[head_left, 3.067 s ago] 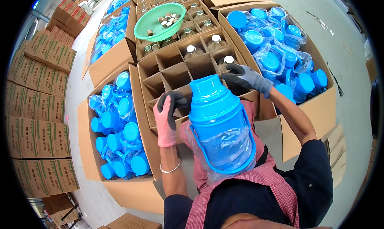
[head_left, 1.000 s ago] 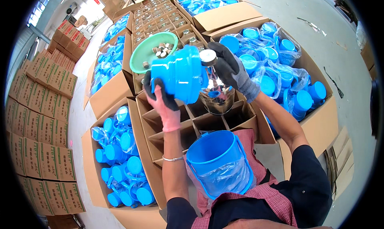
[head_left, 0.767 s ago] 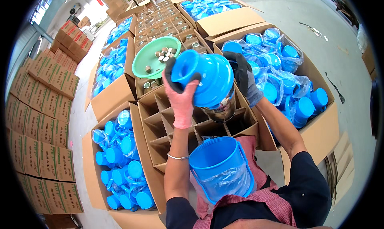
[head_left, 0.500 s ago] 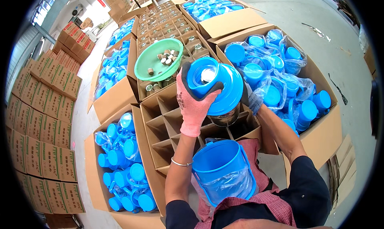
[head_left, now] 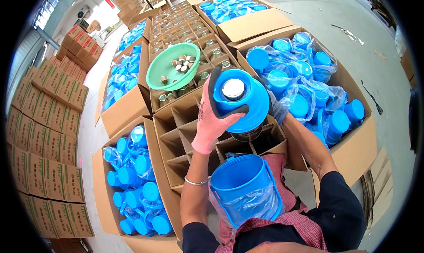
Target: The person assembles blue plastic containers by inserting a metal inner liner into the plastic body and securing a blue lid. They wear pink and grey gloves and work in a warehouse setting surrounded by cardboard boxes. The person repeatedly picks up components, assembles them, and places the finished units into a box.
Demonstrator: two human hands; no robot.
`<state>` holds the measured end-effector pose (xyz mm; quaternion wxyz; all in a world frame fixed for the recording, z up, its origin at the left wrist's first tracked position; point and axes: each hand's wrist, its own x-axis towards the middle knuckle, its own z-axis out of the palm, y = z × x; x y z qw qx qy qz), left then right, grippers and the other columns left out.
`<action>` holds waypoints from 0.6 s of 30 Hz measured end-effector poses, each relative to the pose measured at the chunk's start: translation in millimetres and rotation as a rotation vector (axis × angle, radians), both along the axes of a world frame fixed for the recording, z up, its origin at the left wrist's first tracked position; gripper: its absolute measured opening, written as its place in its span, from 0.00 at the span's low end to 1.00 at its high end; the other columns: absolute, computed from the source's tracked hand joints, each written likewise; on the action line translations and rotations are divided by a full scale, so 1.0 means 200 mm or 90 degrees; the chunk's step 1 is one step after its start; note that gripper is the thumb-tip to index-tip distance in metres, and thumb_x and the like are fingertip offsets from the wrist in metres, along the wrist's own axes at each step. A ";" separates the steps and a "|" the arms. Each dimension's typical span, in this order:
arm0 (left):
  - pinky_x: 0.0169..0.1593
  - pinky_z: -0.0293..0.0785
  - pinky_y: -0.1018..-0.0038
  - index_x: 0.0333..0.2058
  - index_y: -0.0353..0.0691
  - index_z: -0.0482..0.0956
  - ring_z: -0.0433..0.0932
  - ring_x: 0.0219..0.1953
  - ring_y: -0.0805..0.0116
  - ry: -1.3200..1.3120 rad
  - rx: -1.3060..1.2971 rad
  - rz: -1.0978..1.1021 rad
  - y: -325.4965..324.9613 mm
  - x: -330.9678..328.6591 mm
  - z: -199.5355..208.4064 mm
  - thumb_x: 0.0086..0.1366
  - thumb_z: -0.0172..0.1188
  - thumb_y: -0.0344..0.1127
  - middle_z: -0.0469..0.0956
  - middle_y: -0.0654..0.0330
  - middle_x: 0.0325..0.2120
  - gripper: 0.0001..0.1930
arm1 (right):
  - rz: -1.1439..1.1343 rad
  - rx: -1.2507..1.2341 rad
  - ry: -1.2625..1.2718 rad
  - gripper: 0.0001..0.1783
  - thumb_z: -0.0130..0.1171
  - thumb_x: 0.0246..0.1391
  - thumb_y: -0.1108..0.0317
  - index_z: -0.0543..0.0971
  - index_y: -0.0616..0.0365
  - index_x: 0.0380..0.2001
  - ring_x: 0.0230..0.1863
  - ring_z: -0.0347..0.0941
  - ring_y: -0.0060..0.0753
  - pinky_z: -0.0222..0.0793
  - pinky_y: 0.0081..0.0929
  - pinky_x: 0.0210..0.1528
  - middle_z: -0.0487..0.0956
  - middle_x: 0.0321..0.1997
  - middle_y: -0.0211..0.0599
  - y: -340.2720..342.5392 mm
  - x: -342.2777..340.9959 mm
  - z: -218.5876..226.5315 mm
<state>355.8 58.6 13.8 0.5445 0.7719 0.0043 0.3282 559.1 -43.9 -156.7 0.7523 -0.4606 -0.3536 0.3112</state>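
In front of me I hold a thermos flask with a blue plastic top (head_left: 254, 106). A round white stopper (head_left: 233, 89) shows inside its raised collar, and a dark, glossy lower part (head_left: 245, 135) shows beneath its wide rim. My left hand (head_left: 209, 122), in a pink glove with a dark palm, is closed round the collar, thumb at the near side. On the flask's right side my right hand (head_left: 278, 106), gloved in grey, is pressed close; its fingertips are hidden behind the top. Below, against my apron, rests an open blue plastic flask casing (head_left: 240, 175) with clear film round it.
A divided carton (head_left: 170, 140) stands under the flask. Beyond it, a green basin (head_left: 154, 74) with several stoppers sits on cartons of glass bottles. Cartons of blue parts flank both sides, such as the right one (head_left: 353, 151). Stacked boxes (head_left: 53, 138) stand far left.
My left hand has turned on the collar, its wrist shifting slightly left and down. The collar now faces up more squarely, so the white stopper shows plainly. My right hand has barely moved.
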 end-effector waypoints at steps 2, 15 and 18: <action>0.60 0.66 0.62 0.64 0.34 0.56 0.71 0.56 0.53 0.013 0.045 0.081 -0.02 -0.04 0.00 0.38 0.78 0.39 0.69 0.48 0.54 0.55 | -0.023 -0.003 -0.039 0.24 0.51 0.63 0.64 0.66 0.58 0.60 0.58 0.70 0.33 0.66 0.31 0.59 0.73 0.58 0.43 0.00 0.00 -0.02; 0.57 0.68 0.64 0.59 0.38 0.58 0.72 0.54 0.58 0.025 0.022 0.168 -0.03 -0.06 -0.05 0.40 0.77 0.36 0.71 0.53 0.51 0.48 | -0.066 -0.035 -0.176 0.23 0.47 0.66 0.57 0.66 0.57 0.58 0.57 0.70 0.31 0.67 0.32 0.59 0.73 0.56 0.41 0.01 -0.16 0.17; 0.58 0.68 0.64 0.60 0.38 0.58 0.74 0.53 0.58 0.028 0.016 0.090 0.00 -0.04 -0.03 0.37 0.79 0.38 0.73 0.53 0.50 0.51 | 0.029 -0.004 -0.055 0.25 0.55 0.62 0.61 0.65 0.57 0.60 0.56 0.70 0.30 0.69 0.32 0.57 0.73 0.56 0.40 0.02 -0.07 0.08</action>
